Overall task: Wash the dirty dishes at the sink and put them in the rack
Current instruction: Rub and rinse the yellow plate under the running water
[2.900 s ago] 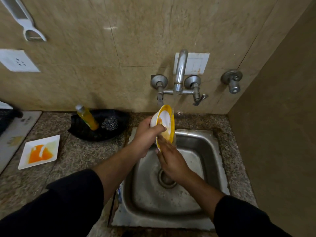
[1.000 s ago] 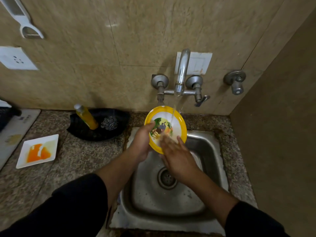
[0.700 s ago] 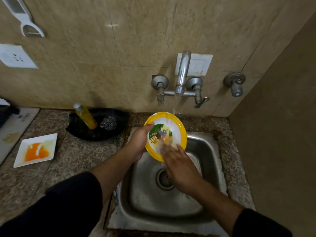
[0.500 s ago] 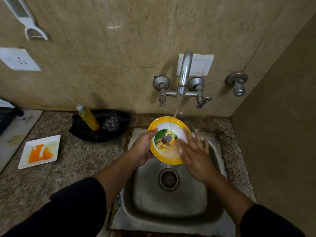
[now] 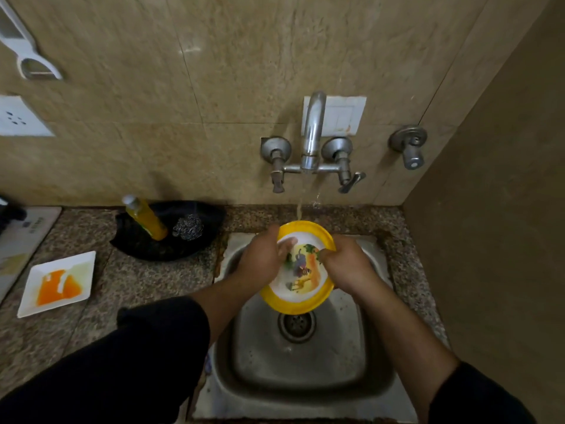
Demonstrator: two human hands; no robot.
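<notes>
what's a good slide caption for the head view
Left hand and right hand hold a yellow-rimmed plate under the running tap over the sink.

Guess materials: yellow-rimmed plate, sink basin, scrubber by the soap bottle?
plate: probably melamine or plastic; glossy, printed picture, opaque yellow rim.
sink: stainless steel by its look; dull brushed grey with soft reflections.
scrubber: steel wire; tangled shiny coils.

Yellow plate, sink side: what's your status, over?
Left hand, right hand both hold yellow plate over sink. Tap running. Nothing in the way.
</notes>
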